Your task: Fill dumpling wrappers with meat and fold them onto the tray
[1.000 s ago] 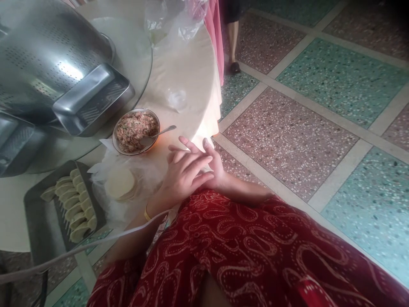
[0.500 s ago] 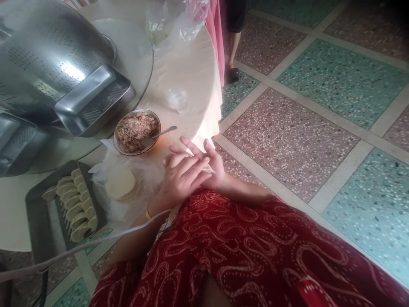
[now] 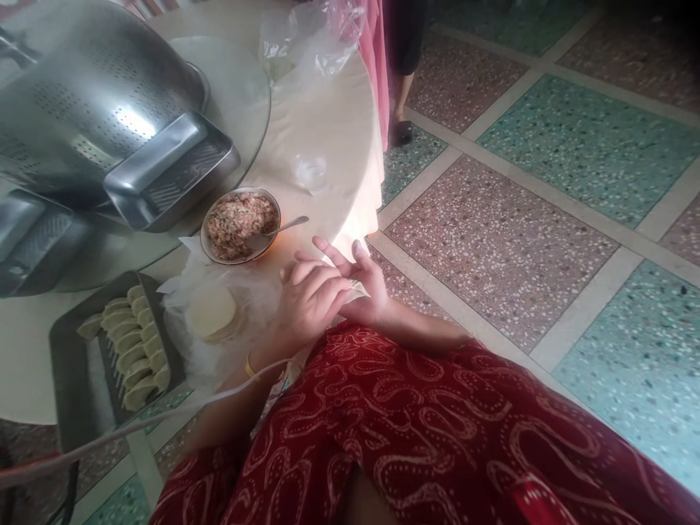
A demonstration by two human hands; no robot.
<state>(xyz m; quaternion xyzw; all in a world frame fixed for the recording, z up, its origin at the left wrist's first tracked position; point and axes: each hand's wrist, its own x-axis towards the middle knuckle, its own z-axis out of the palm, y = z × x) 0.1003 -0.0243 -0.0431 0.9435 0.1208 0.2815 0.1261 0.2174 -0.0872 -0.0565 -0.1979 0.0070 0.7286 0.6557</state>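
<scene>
A pale dumpling (image 3: 358,291) lies on the upturned palm of my right hand (image 3: 375,288), its folded edge showing past my fingers. My right index finger and thumb stick out while the palm carries the dumpling. Across it from the left reaches my left hand (image 3: 311,295), its fingers bent and pinching the dumpling's edge. Most of the dumpling is hidden under those fingers. A bowl of minced filling (image 3: 236,222) with a spoon (image 3: 292,224) stands just beyond my hands. Round wrappers (image 3: 211,312) are stacked on a plastic bag (image 3: 254,295) beside my left wrist.
Finished dumplings (image 3: 134,343) sit in rows in a grey tray (image 3: 74,394) at the table's near edge. A perforated metal pot (image 3: 98,95) and a metal tray (image 3: 169,175) stand on the glass turntable (image 3: 254,138). A cable (image 3: 180,414) crosses my left forearm. Another person's leg (image 3: 403,95) shows behind the table.
The fingers of my left hand have drawn back slightly and curled, so more of the dumpling's edge shows. My right hand stays nearly in place. The whole view has shifted a little.
</scene>
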